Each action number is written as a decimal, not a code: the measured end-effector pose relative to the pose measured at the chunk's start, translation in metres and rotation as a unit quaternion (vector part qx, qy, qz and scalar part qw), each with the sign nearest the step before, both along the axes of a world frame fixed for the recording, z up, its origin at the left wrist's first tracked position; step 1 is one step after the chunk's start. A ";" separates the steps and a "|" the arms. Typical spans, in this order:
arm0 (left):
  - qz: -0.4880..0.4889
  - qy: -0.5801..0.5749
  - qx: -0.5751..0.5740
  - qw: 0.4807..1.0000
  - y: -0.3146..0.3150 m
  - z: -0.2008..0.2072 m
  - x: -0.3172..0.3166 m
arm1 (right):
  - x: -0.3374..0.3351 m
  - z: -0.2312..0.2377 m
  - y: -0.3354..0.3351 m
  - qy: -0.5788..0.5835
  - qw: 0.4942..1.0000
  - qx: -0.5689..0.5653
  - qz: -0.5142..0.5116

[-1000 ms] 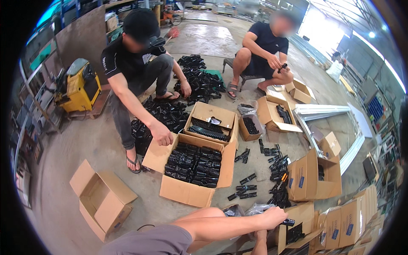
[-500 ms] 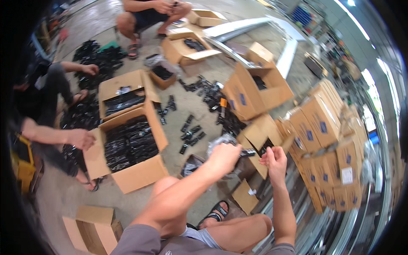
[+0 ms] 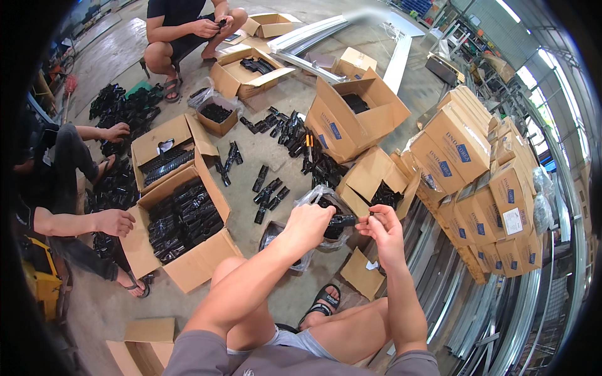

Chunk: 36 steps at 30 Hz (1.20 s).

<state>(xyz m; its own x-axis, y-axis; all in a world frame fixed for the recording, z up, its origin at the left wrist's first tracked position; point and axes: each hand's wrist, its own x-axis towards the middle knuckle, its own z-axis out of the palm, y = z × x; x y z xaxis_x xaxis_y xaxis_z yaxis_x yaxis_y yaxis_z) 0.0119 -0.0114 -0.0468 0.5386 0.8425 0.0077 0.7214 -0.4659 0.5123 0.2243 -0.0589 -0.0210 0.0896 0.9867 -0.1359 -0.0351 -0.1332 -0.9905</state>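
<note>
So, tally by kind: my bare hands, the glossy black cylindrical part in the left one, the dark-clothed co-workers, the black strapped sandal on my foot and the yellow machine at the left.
Bare left hand and bare right hand: 2
Glossy black cylindrical part: 1
Left co-worker and top co-worker: 2
Black strapped sandal: 1
Yellow machine: 1
Total: 7

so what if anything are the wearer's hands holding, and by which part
The left hand grips a black tubular part by one end; the right hand is at the other end, its hold unclear.
</note>
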 end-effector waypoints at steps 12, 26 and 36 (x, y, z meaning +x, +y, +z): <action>-0.043 0.013 0.022 0.999 -0.020 0.008 0.005 | -0.016 -0.009 -0.008 -0.370 0.898 0.225 0.073; -0.035 -0.023 0.018 0.999 -0.021 0.009 0.004 | -0.009 -0.010 -0.006 -0.482 0.815 0.305 0.104; -0.022 -0.089 -0.049 0.995 -0.018 0.035 -0.003 | -0.002 -0.001 -0.005 -0.329 0.924 0.179 -0.080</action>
<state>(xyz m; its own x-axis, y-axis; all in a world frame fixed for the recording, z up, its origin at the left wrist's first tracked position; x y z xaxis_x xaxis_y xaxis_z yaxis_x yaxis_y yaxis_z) 0.0089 -0.0294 -0.0121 0.5722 0.8198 0.0252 0.5961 -0.4368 0.6737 0.2223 -0.0642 -0.0220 0.1849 0.9249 0.3323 0.5990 0.1620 -0.7842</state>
